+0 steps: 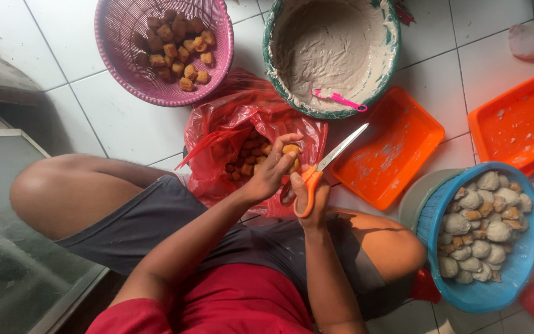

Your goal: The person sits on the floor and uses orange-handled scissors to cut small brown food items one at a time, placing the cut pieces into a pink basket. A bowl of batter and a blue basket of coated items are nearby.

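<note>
Head view: a fried tofu puff (291, 150) is being pinched in the left hand (271, 168) fingertips, just left of the orange-handled scissors (322, 167) being gripped by the right hand (312, 199), blades angled up-right.

1 crumpled red plastic bag (242, 124) of brown fried pieces, open, on the floor between the knees

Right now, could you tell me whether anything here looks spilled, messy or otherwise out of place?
Nothing is spilled. Grey paste smears the orange tray beside the paste bowl, and a pink spatula rests on that bowl's rim. The baskets stand upright.
</note>
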